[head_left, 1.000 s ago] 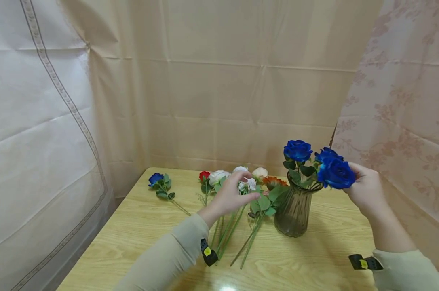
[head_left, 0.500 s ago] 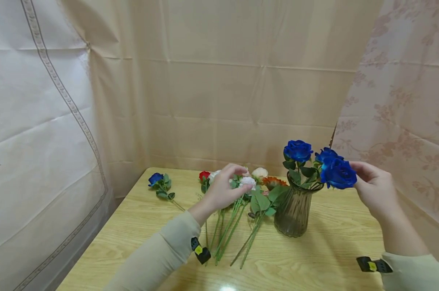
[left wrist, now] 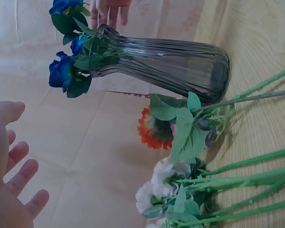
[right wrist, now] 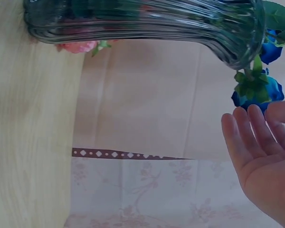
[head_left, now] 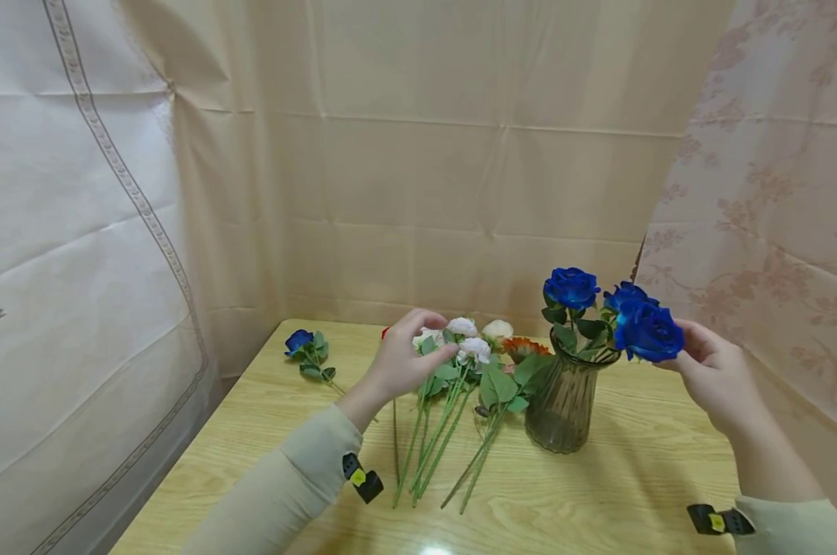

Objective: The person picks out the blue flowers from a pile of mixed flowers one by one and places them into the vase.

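Note:
In the head view, a brown-tinted ribbed glass vase [head_left: 560, 412] stands upright on the table, holding several blue roses. My right hand [head_left: 720, 378] is at the vase's right, its fingertips against or very near the nearest blue rose [head_left: 649, 331]. The right wrist view has those fingers [right wrist: 259, 128] loosely extended beside the bloom, not curled round it. My left hand [head_left: 401, 361] hovers over the flowers lying left of the vase, thumb and fingers apart. White flowers [head_left: 474, 351] are just beyond its fingertips. Nothing is in the left palm [left wrist: 7, 175] in the left wrist view.
A single blue rose [head_left: 298, 342] lies at the table's far left. An orange flower [head_left: 524, 348] and a cream one [head_left: 498, 330] lie beside the vase, and green stems [head_left: 435, 447] point toward the front edge. Cloth curtains [head_left: 405, 193] hang close behind and at both sides.
My left hand has drawn back leftward, uncovering the white flowers. My right hand has shifted slightly right, and the front blue rose has moved a little right as well.

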Motion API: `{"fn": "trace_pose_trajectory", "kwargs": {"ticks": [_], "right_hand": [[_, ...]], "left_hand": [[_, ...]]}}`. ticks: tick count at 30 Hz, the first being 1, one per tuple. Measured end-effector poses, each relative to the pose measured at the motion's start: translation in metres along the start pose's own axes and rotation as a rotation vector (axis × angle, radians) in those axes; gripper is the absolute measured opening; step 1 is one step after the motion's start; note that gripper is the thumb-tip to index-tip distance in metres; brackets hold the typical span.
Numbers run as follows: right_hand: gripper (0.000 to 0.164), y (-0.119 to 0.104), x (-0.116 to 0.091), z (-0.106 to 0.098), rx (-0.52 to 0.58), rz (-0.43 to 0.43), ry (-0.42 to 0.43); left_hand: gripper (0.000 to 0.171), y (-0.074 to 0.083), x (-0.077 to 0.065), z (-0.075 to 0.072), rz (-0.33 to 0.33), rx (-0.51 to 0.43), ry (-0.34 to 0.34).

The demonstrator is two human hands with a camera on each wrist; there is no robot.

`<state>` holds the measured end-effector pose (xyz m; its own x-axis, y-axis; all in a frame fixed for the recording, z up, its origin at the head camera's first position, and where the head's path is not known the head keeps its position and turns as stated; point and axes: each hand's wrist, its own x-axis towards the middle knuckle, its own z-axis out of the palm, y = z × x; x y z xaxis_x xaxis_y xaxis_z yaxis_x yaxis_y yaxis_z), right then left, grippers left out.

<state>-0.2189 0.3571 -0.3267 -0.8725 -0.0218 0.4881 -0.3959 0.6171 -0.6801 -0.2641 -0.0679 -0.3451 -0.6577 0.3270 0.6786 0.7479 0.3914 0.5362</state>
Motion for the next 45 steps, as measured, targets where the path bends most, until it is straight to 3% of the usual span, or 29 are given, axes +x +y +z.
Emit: {"fn": "trace_pose_trajectory", "kwargs": {"ticks": [8,13,18,21,28,37,45], "right_hand": [[0.054,0.008,-0.008,0.006,-0.07,-0.024,-0.1],[0.069,0.008,-0.01,0.014,0.008,-0.007,-0.214],[0.08,0.012,-0.009,0.025,0.123,-0.019,-0.272],[0.084,0.015,-0.01,0.032,0.172,-0.016,-0.285],[0.088,0.021,-0.016,0.048,0.148,0.09,-0.3],[0.091,0.027,-0.015,0.072,0.153,0.081,-0.314],[0.076,0.027,-0.014,0.085,0.139,0.07,-0.261]], "left_hand": [[0.034,-0.005,-0.01,-0.008,-0.053,0.022,0.002],[0.034,-0.009,-0.017,-0.012,-0.069,0.009,0.01],[0.032,-0.016,-0.024,-0.016,-0.058,0.014,0.03],[0.033,-0.021,-0.029,-0.019,-0.068,0.026,0.04],[0.034,-0.026,-0.036,-0.03,-0.112,0.056,0.061],[0.035,-0.039,-0.047,-0.045,-0.163,0.069,0.075],[0.037,-0.049,-0.051,-0.061,-0.169,0.131,0.104]]}}
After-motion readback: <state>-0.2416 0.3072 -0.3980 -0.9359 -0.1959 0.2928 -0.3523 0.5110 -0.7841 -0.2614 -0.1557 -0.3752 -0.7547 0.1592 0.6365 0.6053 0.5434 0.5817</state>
